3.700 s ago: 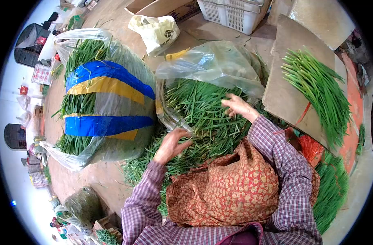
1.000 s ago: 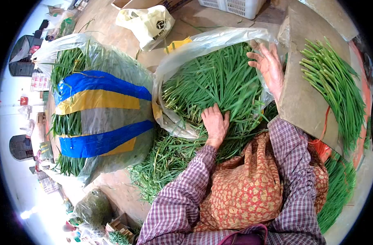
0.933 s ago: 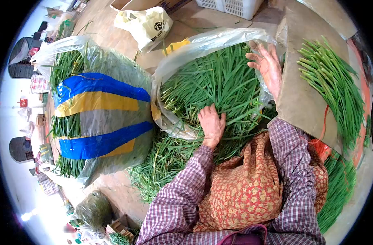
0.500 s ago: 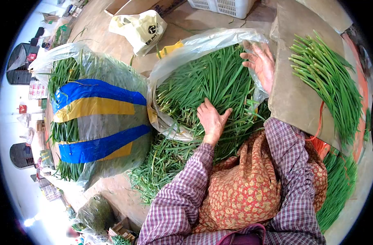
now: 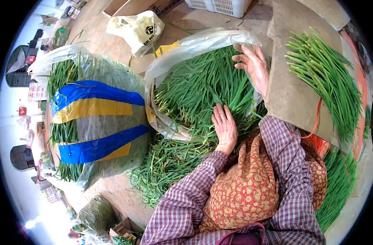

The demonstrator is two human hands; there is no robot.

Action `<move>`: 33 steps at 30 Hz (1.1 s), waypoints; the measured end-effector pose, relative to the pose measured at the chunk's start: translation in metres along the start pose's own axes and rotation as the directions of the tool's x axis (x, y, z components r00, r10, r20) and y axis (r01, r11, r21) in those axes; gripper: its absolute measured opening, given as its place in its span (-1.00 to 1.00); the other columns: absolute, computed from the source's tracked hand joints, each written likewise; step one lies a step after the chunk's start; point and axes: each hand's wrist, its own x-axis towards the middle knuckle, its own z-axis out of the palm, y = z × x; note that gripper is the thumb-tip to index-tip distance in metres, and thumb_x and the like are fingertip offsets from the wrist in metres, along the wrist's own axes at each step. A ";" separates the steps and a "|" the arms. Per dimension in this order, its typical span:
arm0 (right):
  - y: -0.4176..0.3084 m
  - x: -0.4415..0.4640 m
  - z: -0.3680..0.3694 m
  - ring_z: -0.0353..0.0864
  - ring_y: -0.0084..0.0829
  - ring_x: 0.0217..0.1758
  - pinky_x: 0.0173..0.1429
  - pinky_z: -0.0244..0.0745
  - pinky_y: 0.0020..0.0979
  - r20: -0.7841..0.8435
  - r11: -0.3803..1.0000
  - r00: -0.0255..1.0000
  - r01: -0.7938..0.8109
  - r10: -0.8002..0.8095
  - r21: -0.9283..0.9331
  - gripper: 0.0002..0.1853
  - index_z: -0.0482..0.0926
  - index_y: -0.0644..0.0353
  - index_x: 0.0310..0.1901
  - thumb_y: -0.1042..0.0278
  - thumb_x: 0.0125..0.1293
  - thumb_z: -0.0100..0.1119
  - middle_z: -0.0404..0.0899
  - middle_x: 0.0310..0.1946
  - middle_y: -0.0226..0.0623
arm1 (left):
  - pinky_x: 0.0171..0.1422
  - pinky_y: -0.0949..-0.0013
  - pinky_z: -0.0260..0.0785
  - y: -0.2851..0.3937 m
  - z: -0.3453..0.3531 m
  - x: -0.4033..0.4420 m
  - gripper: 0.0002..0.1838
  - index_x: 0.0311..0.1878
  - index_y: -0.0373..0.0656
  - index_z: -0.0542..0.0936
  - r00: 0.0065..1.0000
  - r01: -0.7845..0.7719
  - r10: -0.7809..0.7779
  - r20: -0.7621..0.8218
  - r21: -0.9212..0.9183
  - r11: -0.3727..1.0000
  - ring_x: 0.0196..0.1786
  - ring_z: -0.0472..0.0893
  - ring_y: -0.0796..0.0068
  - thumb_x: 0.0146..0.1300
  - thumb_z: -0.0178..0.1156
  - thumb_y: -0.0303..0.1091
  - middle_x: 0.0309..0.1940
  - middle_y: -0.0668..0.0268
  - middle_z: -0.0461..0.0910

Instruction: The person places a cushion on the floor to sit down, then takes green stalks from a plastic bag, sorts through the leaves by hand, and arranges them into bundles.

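A clear plastic bag (image 5: 153,77) lies with its mouth toward me, packed with long green garlic chives (image 5: 194,81). My left hand (image 5: 225,130) rests on the chives at the bag's lower lip, fingers stretched out flat and nothing in its grasp. At the upper right of the mouth, my right hand (image 5: 254,67) reaches against the bag's rim with fingers spread, palm toward the chives. Loose, tangled leaves (image 5: 166,163) are heaped below the bag, beside my left forearm.
A filled bag with blue and yellow stripes (image 5: 100,92) stands at left. On a board (image 5: 282,94) at right lies a bundle of chives (image 5: 325,77), with more chives (image 5: 337,188) below. A cream bag (image 5: 137,32) and white crate (image 5: 227,6) are at the back.
My left hand has slid to the right and slightly toward me over the chives. My right hand has shifted a little left, further over the bag's mouth.
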 end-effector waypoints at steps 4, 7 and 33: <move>-0.004 0.000 -0.003 0.60 -0.43 -0.12 -0.14 0.50 -0.43 -0.065 1.000 0.998 -0.010 0.010 -0.006 -0.56 0.31 0.17 0.15 0.13 0.37 0.11 0.54 0.02 -0.24 | 0.39 -0.08 0.01 -0.018 -0.019 0.005 -0.05 0.35 -0.34 0.11 0.999 0.028 -0.026 0.020 -0.091 0.995 0.36 0.15 -0.15 -0.18 0.33 -0.44 0.32 -0.12 0.12; -0.007 0.000 -0.005 0.60 -0.43 -0.12 -0.15 0.50 -0.42 -0.076 1.000 0.997 0.007 -0.007 0.008 -0.55 0.31 0.16 0.13 0.12 0.34 0.15 0.54 0.01 -0.24 | 0.31 0.05 0.14 -0.045 -0.033 0.017 -0.02 0.33 -0.28 0.16 0.998 0.065 -0.062 0.029 -0.143 0.988 0.23 0.30 0.01 -0.23 0.42 -0.41 0.12 0.00 0.33; 0.104 -0.076 0.010 0.56 -0.51 -0.16 -0.03 0.54 -0.41 0.191 0.773 0.750 -0.608 0.634 -0.180 -0.38 0.42 0.25 0.11 -0.19 0.32 0.07 0.54 -0.14 -0.35 | -0.09 0.36 0.50 -0.128 -0.094 0.068 -0.42 0.12 -0.38 0.41 0.683 0.712 -0.204 0.701 -0.702 -0.029 -0.07 0.57 0.37 0.09 0.36 -0.28 -0.05 0.17 0.54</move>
